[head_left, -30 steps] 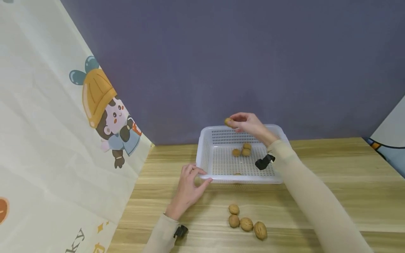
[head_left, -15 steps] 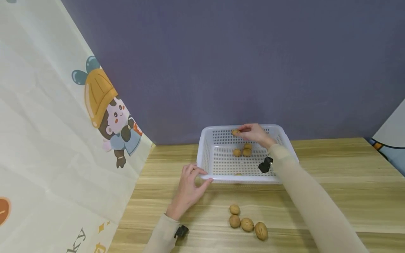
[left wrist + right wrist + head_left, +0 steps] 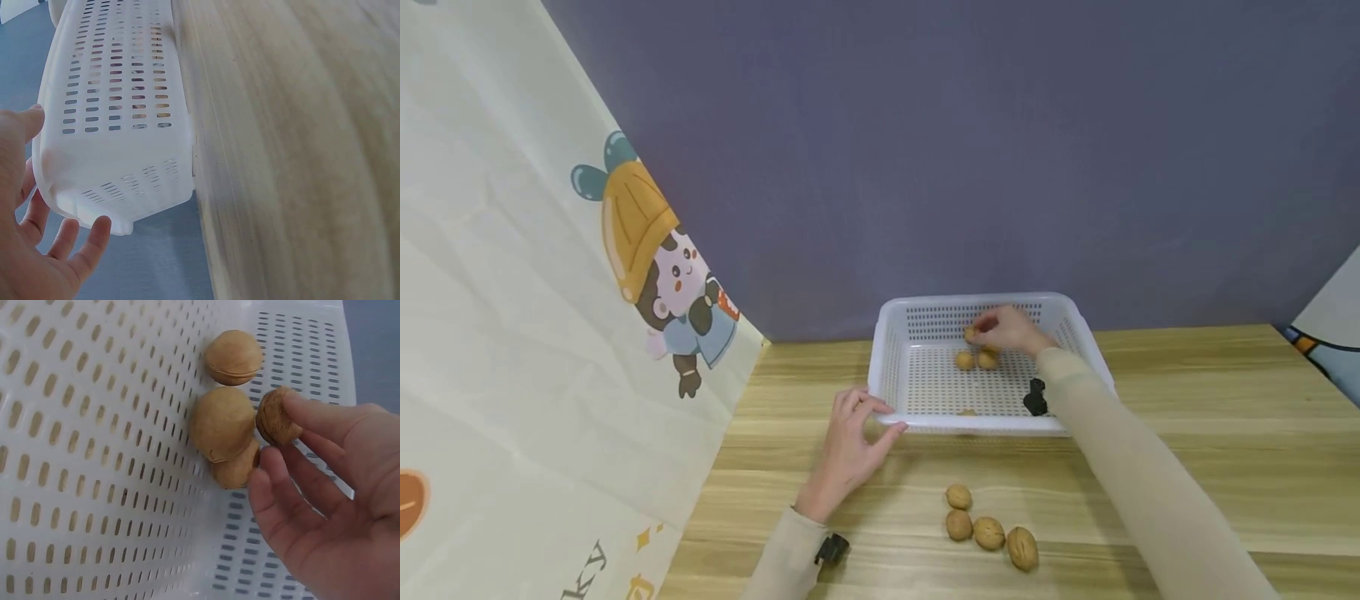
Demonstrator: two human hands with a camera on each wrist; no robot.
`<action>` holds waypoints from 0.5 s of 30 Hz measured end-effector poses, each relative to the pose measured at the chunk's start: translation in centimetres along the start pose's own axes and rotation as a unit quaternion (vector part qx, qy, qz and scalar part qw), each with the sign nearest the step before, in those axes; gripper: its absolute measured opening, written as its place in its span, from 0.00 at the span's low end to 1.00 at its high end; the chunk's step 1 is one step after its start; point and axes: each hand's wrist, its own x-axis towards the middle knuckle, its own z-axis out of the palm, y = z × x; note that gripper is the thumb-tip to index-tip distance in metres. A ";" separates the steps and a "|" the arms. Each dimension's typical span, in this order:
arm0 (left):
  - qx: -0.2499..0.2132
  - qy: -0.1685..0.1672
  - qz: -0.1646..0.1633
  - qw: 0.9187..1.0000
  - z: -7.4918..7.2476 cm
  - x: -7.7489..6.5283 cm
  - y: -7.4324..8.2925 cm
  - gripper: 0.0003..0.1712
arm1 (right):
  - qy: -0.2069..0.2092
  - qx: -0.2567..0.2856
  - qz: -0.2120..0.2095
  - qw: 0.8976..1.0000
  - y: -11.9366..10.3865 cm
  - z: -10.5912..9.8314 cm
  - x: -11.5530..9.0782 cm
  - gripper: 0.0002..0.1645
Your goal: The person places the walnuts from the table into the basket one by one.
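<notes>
CHANGE: walnut (image 3: pixel 277 417), pinched in the right hand (image 3: pixel 1011 328), has been lowered from above the basket (image 3: pixel 891 350) rim to just over three nuts on its floor; release judged close | LEFT: left hand (image 3: pixel 848 442) at basket's near-left corner, fingers loosely spread on rim | MATERIALS: basket white perforated plastic, rounded corners; shells tan, wrinkled, seamed; four walnuts (image 3: pixel 989 531) on wood-grain table (image 3: pixel 1187 433) in front of basket

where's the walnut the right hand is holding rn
In the right wrist view the walnut is pinched by the right hand inside the white basket, just right of three walnuts lying there.
</notes>
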 end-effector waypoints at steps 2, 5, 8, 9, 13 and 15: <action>-0.001 -0.003 -0.005 1.000 0.0 0.0 0.0 0.15 | -0.007 -0.019 -0.007 1.000 0.0 0.1 0.1 0.26; -0.001 -0.006 -0.011 1.000 0.0 0.0 0.1 0.15 | -0.024 -0.039 -0.014 0.999 0.0 0.3 0.0 0.25; -0.002 -0.007 -0.013 1.000 0.0 0.0 0.1 0.15 | -0.038 -0.053 -0.016 0.998 -0.1 0.4 -0.1 0.23; -0.003 -0.007 -0.012 1.000 0.0 0.0 0.0 0.15 | -0.043 -0.056 -0.016 0.997 -0.2 0.4 -0.2 0.23; -0.002 -0.006 -0.007 1.000 0.0 0.0 0.0 0.15 | -0.055 -0.058 -0.009 0.997 -0.3 0.4 -0.3 0.22; 0.001 -0.005 -0.006 1.000 0.0 0.0 0.0 0.15 | -0.058 -0.057 -0.004 0.997 -0.3 0.3 -0.3 0.23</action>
